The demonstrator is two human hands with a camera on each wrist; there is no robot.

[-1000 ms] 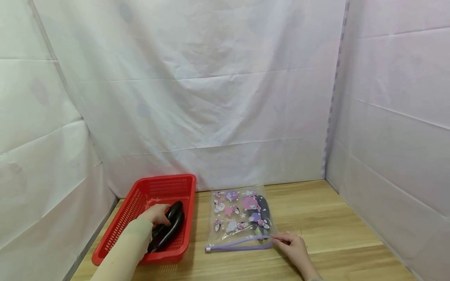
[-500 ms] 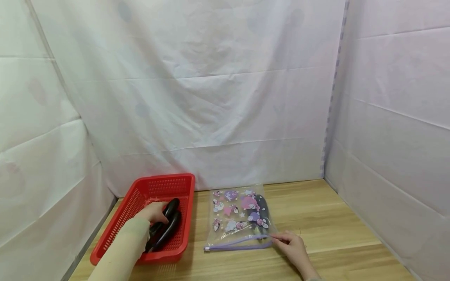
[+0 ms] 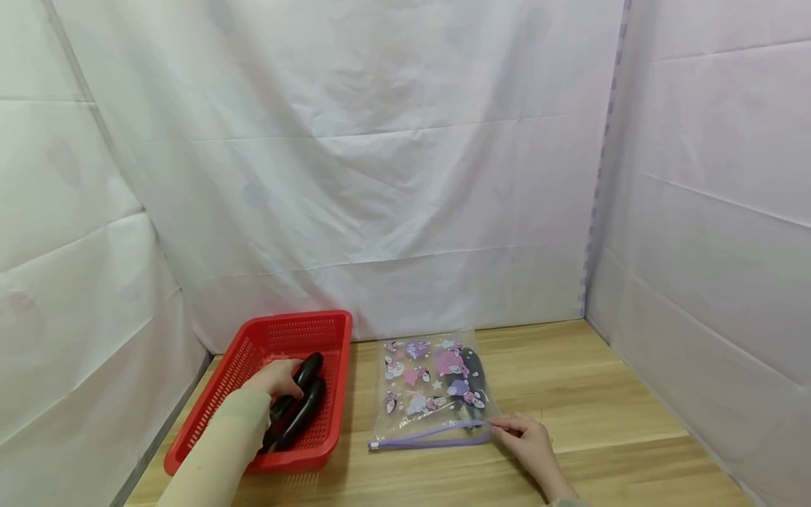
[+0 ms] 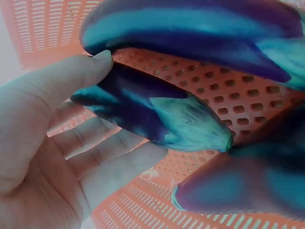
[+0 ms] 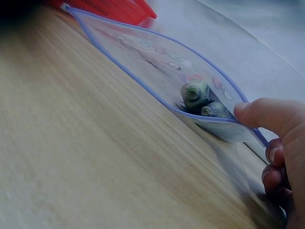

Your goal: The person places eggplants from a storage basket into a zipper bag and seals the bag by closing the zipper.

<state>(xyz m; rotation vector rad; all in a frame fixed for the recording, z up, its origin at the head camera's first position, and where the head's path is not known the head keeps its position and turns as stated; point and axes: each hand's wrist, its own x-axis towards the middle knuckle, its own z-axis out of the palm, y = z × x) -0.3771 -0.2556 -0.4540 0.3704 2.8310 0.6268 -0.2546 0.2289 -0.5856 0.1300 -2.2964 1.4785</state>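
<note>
My left hand is inside the red basket. In the left wrist view its thumb lies over a dark purple eggplant and its fingers pass beneath, so it holds that eggplant. Beside this one lies a longer eggplant, and another dark eggplant shows at lower right. With thumb and fingers, my right hand pinches the right corner of a clear printed zip bag. The bag's purple-edged mouth gapes, and the stem ends of two eggplants show inside it.
Both basket and bag rest on a wooden table. The bag's white slider sits at the left end of its zip. White cloth hangs behind and on both sides.
My left hand and the eggplants by it have shifted slightly up and left in the head view. My right hand keeps its pinch on the bag's corner.
</note>
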